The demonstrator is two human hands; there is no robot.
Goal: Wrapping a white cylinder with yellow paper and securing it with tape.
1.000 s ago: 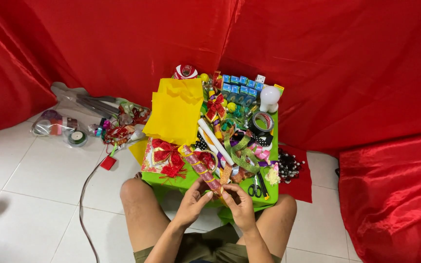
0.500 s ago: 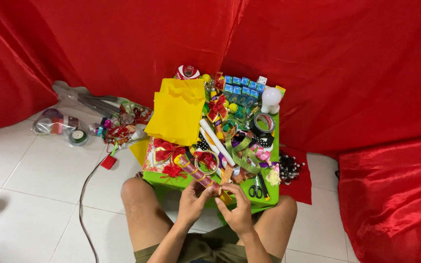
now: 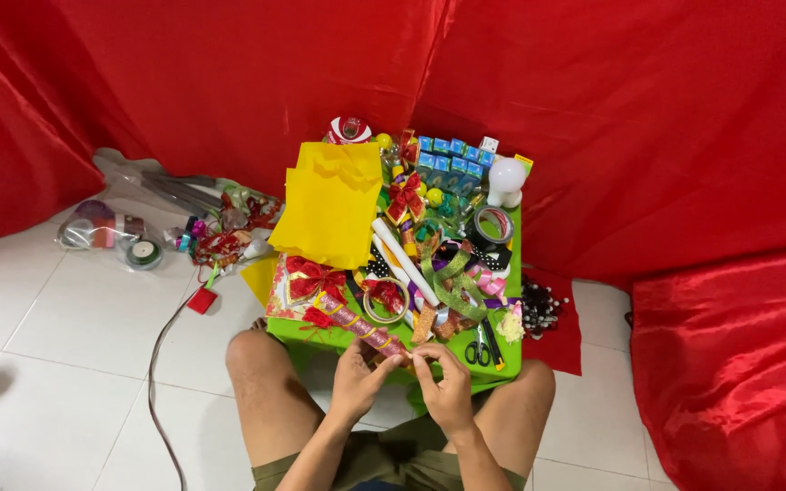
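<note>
A pink patterned roll tied with gold ribbon (image 3: 349,324) lies slantwise over the front of the small green table (image 3: 329,342). My left hand (image 3: 359,377) grips its near end. My right hand (image 3: 444,384) pinches the same end from the right, fingers closed. Both hands hover just off the table's front edge, above my bare knees. A wrapped gift with a red bow (image 3: 300,284) sits at the roll's far end. Scissors (image 3: 478,351) lie just right of my right hand.
Yellow paper sheets (image 3: 331,202), white tubes (image 3: 404,259), ribbon spools, a tape roll (image 3: 494,224), blue boxes (image 3: 449,155) and a white bulb (image 3: 506,177) crowd the table. Plastic bags with ribbons (image 3: 129,236) and a cord (image 3: 158,364) lie on the white tiled floor. Red cloth hangs all around.
My hands drew nearer to me and closed together on the roll's near end; the roll slid toward the table's front edge.
</note>
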